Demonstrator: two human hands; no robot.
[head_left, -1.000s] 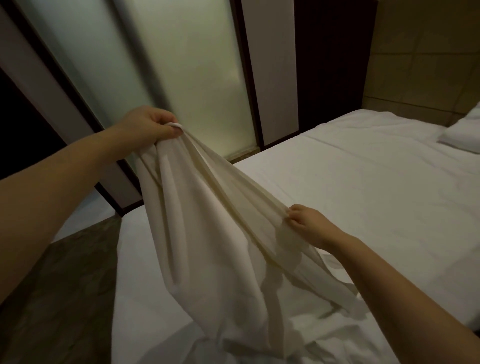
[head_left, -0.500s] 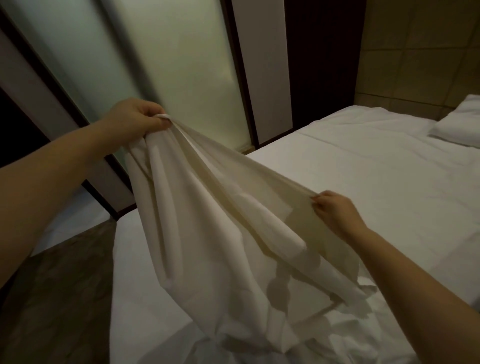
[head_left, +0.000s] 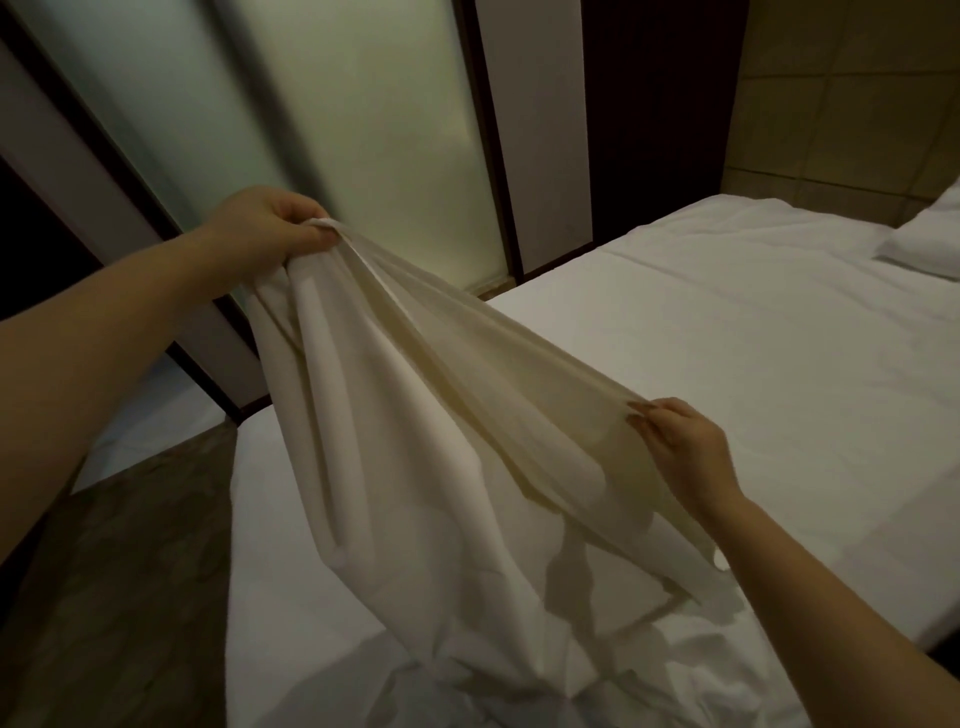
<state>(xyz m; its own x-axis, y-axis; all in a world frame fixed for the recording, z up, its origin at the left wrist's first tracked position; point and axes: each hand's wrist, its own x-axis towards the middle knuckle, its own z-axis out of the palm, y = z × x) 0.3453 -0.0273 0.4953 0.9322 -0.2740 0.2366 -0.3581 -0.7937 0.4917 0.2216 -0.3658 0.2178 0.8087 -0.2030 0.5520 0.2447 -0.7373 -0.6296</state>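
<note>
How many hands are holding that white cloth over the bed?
2. The left hand grips the bunched top end of the white fabric sheet, raised before the frosted glass panel; the right hand pinches its edge lower down, above the white bed.

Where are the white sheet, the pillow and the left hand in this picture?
white sheet (head_left: 415, 493), head view, on the broad hanging fold between the two hands.
pillow (head_left: 930, 244), head view, on its top face near the right edge.
left hand (head_left: 265, 228), head view, on the back of the hand.
</note>
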